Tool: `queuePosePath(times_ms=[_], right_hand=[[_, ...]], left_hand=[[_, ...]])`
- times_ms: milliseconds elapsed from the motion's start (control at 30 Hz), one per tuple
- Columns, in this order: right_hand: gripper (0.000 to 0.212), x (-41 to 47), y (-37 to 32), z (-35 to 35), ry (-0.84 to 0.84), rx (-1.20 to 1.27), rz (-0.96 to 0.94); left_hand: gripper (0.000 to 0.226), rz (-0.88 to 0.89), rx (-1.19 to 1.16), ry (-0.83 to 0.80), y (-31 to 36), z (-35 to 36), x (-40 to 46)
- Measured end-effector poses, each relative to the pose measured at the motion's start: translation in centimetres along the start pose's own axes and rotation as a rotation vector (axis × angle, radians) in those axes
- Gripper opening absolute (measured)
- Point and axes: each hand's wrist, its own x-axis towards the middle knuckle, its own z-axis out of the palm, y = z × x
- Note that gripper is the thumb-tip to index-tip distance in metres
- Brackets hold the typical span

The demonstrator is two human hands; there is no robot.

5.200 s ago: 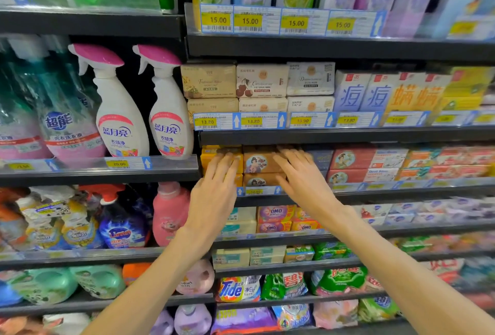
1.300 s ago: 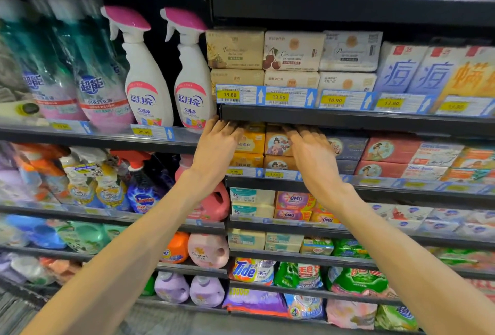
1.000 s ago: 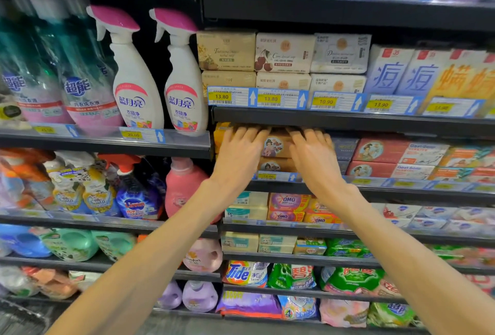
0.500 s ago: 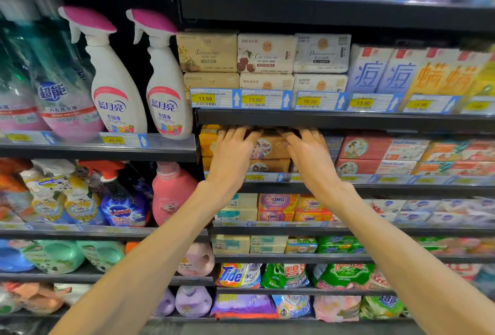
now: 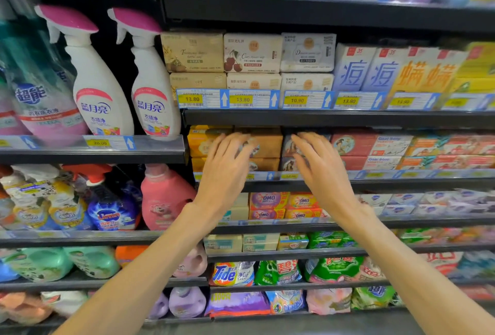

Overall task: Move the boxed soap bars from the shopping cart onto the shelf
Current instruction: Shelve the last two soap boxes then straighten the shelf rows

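Observation:
Brown and yellow boxed soap bars [image 5: 267,147] lie stacked two high on a dark shelf [image 5: 321,183] at mid height. My left hand [image 5: 227,168] hovers in front of the yellow and brown boxes, fingers spread and holding nothing. To its right, my right hand [image 5: 318,166] is also spread and empty, in front of the dark-blue boxed soaps [image 5: 288,147]. Both hands cover part of the stack. No shopping cart is in view.
Red and white soap boxes [image 5: 375,149] fill the same shelf to the right. Beige soap packs [image 5: 251,53] sit on the shelf above. Two white spray bottles [image 5: 101,88] stand at left. Detergent bottles and bags fill the lower shelves.
Both hands have pulled back a little from the soap stack and spread apart. The view has shifted slightly right and closer.

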Motion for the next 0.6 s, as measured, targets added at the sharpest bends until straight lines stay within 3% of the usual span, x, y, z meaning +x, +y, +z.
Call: queuePosePath(times_ms=[167, 433, 600], right_hand=[[0.037, -4.3, 3.4, -1.3, -0.059, -0.077, 0.136], [0.037, -7.0, 6.3, 0.0, -0.179, -0.166, 0.063], [0.037, -7.7, 9.4, -0.3, -0.121, -0.142, 0.051]], left_hand=[[0.044, 0.041, -0.117, -0.136, 3.4, 2.6, -3.0], [0.051, 0.102, -0.103, -0.289, 9.5, 6.4, -1.9], [0.056, 0.051, -0.022, -0.321, 11.9, 7.9, -0.5]])
